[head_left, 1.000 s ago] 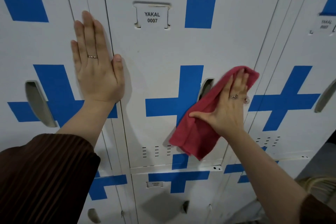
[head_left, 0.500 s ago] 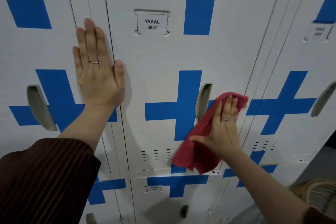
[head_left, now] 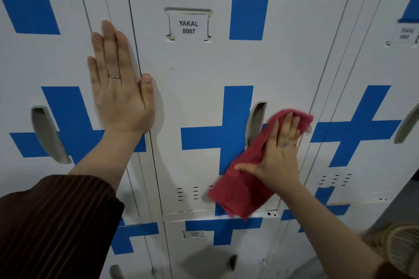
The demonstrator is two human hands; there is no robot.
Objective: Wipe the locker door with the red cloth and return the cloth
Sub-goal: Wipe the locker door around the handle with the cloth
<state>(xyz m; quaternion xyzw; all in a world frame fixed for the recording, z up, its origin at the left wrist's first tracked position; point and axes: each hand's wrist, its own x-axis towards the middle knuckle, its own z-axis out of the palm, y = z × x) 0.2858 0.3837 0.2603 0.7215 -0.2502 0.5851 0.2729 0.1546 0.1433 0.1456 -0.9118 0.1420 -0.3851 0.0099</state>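
The white locker door [head_left: 199, 70] with blue crosses and the label "YAKAL 0007" fills the middle of the head view. My right hand [head_left: 277, 156] lies flat with straight fingers on the red cloth [head_left: 244, 190], pressing it against the door's lower right, just right of the recessed handle [head_left: 255, 120]. The cloth hangs down past the door's bottom edge. My left hand [head_left: 118, 88] rests flat and open on the neighbouring locker at the left, its thumb on the seam beside the door.
More white lockers with blue crosses stand at the left [head_left: 45, 63], at the right [head_left: 367, 97] and below [head_left: 217, 244]. A pale woven object [head_left: 399, 240] shows at the bottom right corner.
My right hand slid the red cloth down the door from beside the handle's top to lower right. The left hand stayed flat in place.
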